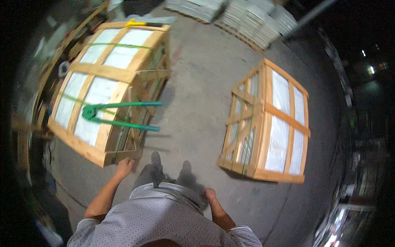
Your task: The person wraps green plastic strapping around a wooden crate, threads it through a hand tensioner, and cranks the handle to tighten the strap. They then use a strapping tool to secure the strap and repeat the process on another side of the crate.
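A person stands on a grey concrete floor (pixel 197 82), seen from above, with their grey dotted shirt and both bare forearms at the bottom of the view. The left hand (pixel 123 166) reaches forward and rests at the near corner of a large wooden crate (pixel 109 88); whether the fingers curl round the wood cannot be told. The right hand (pixel 210 194) hangs loosely closed at the hip, holding nothing that can be seen.

The crate by the left hand is a pale timber frame around white wrapped slabs, bound by thin green straps. A long-handled green strapping tool (pixel 119 115) lies on top of it, head towards the left, handles pointing right and overhanging the edge, well apart from the hand. A yellow object (pixel 135 22) sits on its far edge, too blurred to identify.

A second crate (pixel 267 123), the same build and also green-strapped, stands to the right, well apart from both hands. Stacked white packages (pixel 242 16) sit on pallets at the top of the view. No readable label or sign shows.

To work well here, it seems wise to steady the crate corner firmly with the left hand and mind the overhanging tool handles, which could slip off if knocked.
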Available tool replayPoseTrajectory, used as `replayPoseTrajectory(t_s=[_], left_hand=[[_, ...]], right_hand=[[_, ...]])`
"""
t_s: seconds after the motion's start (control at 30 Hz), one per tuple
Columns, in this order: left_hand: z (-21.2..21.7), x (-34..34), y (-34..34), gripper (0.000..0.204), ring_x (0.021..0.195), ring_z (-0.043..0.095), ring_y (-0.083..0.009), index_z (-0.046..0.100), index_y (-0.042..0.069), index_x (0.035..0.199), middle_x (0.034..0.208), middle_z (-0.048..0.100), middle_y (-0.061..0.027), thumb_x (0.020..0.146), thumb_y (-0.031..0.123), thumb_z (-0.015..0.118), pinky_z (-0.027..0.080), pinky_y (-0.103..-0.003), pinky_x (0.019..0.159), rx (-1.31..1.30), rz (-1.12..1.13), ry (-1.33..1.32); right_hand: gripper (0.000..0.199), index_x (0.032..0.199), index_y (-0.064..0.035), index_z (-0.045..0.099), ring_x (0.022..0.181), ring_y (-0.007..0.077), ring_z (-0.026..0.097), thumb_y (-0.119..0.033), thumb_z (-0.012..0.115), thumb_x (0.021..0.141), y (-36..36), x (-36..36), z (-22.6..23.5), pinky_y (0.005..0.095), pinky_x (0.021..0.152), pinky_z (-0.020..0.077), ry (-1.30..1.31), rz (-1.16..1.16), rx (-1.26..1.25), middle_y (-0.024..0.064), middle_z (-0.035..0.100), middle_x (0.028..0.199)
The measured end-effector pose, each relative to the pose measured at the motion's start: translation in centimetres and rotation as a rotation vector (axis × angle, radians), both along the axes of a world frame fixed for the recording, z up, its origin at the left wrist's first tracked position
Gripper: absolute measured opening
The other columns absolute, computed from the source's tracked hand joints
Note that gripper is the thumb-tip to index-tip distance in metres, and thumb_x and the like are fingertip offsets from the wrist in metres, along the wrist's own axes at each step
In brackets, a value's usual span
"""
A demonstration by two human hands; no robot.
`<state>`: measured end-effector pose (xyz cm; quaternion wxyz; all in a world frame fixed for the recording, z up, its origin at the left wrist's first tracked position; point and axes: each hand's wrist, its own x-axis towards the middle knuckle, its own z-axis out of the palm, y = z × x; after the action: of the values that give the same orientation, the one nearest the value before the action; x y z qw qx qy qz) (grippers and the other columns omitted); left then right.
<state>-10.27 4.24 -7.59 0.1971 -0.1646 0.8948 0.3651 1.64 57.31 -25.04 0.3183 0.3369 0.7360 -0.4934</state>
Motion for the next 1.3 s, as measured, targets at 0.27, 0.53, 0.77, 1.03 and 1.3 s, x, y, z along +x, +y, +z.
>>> replayPoseTrajectory(t_s=[0.27, 0.53, 0.77, 1.03, 1.3], left_hand=[[-0.7, -6.9, 0.4, 0.035, 0.093, 0.059, -0.0469, 0.063, -0.005, 0.1, 0.097, 0.062, -0.0301, 0.088, 0.026, 0.052, 0.047, -0.051, 0.083, 0.003, -0.548, -0.043], [-3.3, -9.5, 5.2, 0.035, 0.09, 0.062, -0.0437, 0.064, -0.003, 0.1, 0.092, 0.064, -0.0285, 0.09, 0.027, 0.049, 0.048, -0.049, 0.08, -0.026, -0.72, -0.131], [-9.4, -6.8, 4.0, 0.036, 0.069, 0.066, -0.0252, 0.06, -0.004, 0.099, 0.076, 0.067, -0.0137, 0.097, 0.028, 0.046, 0.051, -0.036, 0.062, -0.101, -1.072, -0.177], [-6.9, -7.0, 13.5, 0.03, 0.081, 0.063, -0.0411, 0.064, 0.0, 0.093, 0.087, 0.065, -0.022, 0.09, 0.027, 0.049, 0.05, -0.045, 0.07, -0.041, -1.541, -0.095], [-4.1, -7.0, 22.3, 0.038, 0.069, 0.064, -0.02, 0.059, -0.003, 0.104, 0.086, 0.066, -0.0126, 0.096, 0.03, 0.043, 0.05, -0.034, 0.066, 0.116, -1.568, -0.265]], right_hand=[[0.032, 0.098, -0.0029, 0.066, 0.084, 0.0317, 0.064, -0.031, 0.051, 0.092, -11.4, 9.9, 8.3, 0.0459, 0.07, 0.0498, -0.233, 0.605, 0.263, 0.0164, 0.065, 0.088], [0.034, 0.118, -0.0043, 0.059, 0.102, 0.0285, 0.059, -0.024, 0.056, 0.09, -16.1, 21.6, 8.3, 0.0425, 0.092, 0.0438, -0.241, 0.563, 0.541, 0.014, 0.064, 0.108], [0.034, 0.115, -0.0056, 0.059, 0.092, 0.0264, 0.062, -0.025, 0.059, 0.088, -19.7, 33.0, -0.5, 0.0397, 0.078, 0.0484, -0.029, 0.279, 0.478, 0.0113, 0.065, 0.097], [0.025, 0.1, -0.0049, 0.061, 0.07, 0.0194, 0.064, -0.028, 0.057, 0.091, -28.8, 36.0, 8.8, 0.0342, 0.058, 0.0506, 0.409, -1.745, -0.136, 0.0085, 0.067, 0.082], [0.024, 0.091, 0.0008, 0.059, 0.068, 0.0121, 0.05, -0.02, 0.05, 0.097, -30.7, 45.2, 29.8, 0.0269, 0.063, 0.0419, 0.409, -1.707, 1.061, 0.0045, 0.059, 0.076]])
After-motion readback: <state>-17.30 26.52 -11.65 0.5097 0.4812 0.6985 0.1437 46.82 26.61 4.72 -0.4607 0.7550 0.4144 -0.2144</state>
